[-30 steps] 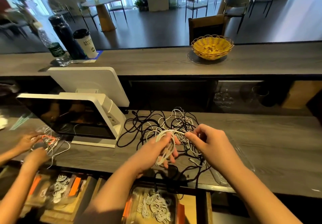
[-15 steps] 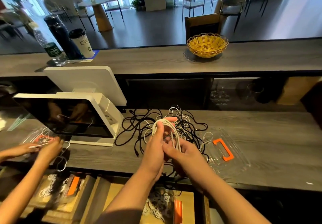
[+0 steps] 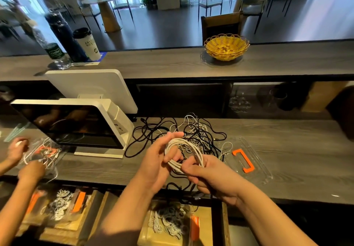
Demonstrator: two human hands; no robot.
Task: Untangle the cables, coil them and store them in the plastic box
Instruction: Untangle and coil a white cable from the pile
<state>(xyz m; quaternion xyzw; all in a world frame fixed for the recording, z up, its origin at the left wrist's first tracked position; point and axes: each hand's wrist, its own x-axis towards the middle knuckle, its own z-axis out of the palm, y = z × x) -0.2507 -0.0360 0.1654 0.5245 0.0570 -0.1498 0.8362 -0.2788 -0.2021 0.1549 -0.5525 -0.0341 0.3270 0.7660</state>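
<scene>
Left hand (image 3: 157,161): fingers curled through a white cable coil (image 3: 184,154), thumb up at the coil's 12 o'clock edge. Right hand (image 3: 208,175): fingers closed round the same coil at its 5 o'clock side, pinching the loops together. The coil is held just above the bench (image 3: 287,161), clear of its surface.

Behind the coil, at 12 o'clock from the hands, lies the tangled pile of black and white cables (image 3: 183,131), resting on the bench; several black strands trail over the near edge beneath the hands.

At 3 o'clock from the right hand a clear plastic lid (image 3: 258,161) with an orange handle (image 3: 243,161) lies flat on the bench. At 6 o'clock, below the bench edge, the plastic box (image 3: 172,224) holds coiled cables (black and white, count not legible).

At 10 o'clock from the left hand a white point-of-sale terminal (image 3: 80,123) stands on the bench. At 9 o'clock a second person's hands (image 3: 24,159) handle white cables. On the upper counter: a yellow wicker basket (image 3: 227,46) at 1 o'clock, a paper cup (image 3: 88,44) and bottles at 11 o'clock.
</scene>
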